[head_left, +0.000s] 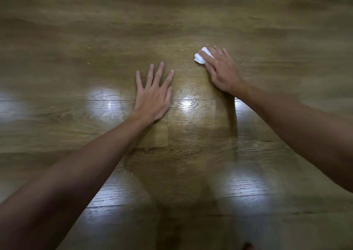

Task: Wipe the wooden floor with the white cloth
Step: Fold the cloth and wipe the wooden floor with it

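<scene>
The wooden floor (pixel 76 39) fills the whole view, brown planks with a glossy sheen. A small crumpled white cloth (pixel 200 57) lies on it right of centre. My right hand (pixel 221 70) presses down on the cloth with straight fingers, and most of the cloth is hidden beneath them. My left hand (pixel 154 95) lies flat on the floor at the centre, fingers spread, holding nothing. It sits about a hand's width to the left of the cloth.
Bright light reflections show on the planks near my arms. A few tiny pale specks (pixel 88 64) lie on the floor at the left. My shadow darkens the planks at the bottom centre.
</scene>
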